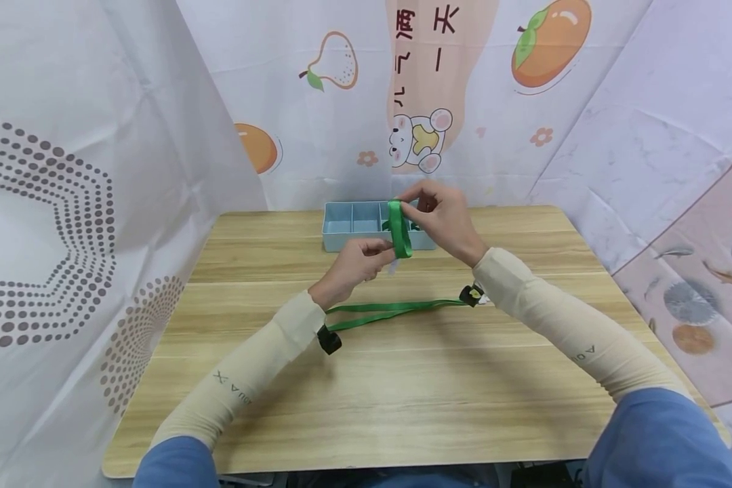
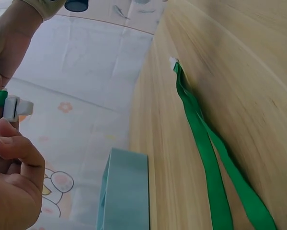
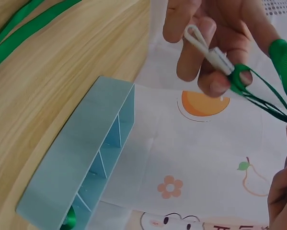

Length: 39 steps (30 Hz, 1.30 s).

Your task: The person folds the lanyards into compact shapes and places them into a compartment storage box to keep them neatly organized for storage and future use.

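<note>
While both hands work just in front of the blue divided box (image 1: 354, 242), a folded green strap (image 1: 398, 230) is held up before its right half, raised off the table (image 1: 366, 407). Green material shows in the box's right-hand compartments; the strap and right hand partly block it, so I can't tell whether it is one bundle or more. The left hand (image 1: 356, 264) pinches the strap's lower part between thumb and finger; the right hand (image 1: 442, 215) pinches its top. A white clip (image 3: 219, 60) hangs by the left fingers. On the near side of the box, a second green strap (image 2: 208, 167) lies doubled on the table, its left part hidden behind the left arm. Behind the box hangs a printed cloth (image 1: 335, 135).
</note>
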{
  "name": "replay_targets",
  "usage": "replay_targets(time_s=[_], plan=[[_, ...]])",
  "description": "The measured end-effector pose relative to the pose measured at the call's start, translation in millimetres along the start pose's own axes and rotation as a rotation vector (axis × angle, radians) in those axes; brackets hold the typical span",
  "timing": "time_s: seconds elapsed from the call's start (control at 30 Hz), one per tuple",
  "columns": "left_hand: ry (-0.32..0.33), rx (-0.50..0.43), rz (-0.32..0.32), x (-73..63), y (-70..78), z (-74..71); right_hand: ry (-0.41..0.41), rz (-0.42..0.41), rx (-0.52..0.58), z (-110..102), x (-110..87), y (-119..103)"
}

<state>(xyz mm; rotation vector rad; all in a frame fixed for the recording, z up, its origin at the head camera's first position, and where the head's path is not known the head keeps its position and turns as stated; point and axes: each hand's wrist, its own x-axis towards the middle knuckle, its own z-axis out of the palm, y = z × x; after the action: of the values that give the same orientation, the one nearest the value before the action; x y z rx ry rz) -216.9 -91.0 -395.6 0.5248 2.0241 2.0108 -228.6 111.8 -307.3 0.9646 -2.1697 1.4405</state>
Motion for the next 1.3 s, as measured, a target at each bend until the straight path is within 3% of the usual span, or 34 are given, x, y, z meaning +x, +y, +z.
replay_targets(time_s=[0.23, 0.37, 0.47, 0.63, 0.77, 0.97, 1.3], plan=[[-0.018, -0.002, -0.012, 4.5, 1.4, 3.6, -0.040, -0.074, -0.006, 4, -1.9, -3], [-0.014, -0.055, -0.002, 4.9, -1.8, 3.7, -0.038, -0.082, -0.005, 1, -2.3, -2], [0.021, -0.139, 0.010, 3.5, -5.4, 3.5, -0.013, -0.074, -0.005, -4, -0.7, 9], [0.090, -0.270, 0.084, 0.2, -10.1, 5.8, 0.031, -0.054, 0.021, -9, 2.9, 38], [0.141, -0.324, 0.139, 0.1, -11.2, 8.3, 0.036, -0.041, 0.050, -10, 2.6, 44], [0.170, -0.333, 0.230, 0.5, -11.1, 8.8, 0.051, -0.030, 0.062, -8, 1.8, 45], [0.172, -0.271, 0.236, -1.6, -12.1, 9.5, 0.051, 0.014, 0.049, -3, 2.1, 39]])
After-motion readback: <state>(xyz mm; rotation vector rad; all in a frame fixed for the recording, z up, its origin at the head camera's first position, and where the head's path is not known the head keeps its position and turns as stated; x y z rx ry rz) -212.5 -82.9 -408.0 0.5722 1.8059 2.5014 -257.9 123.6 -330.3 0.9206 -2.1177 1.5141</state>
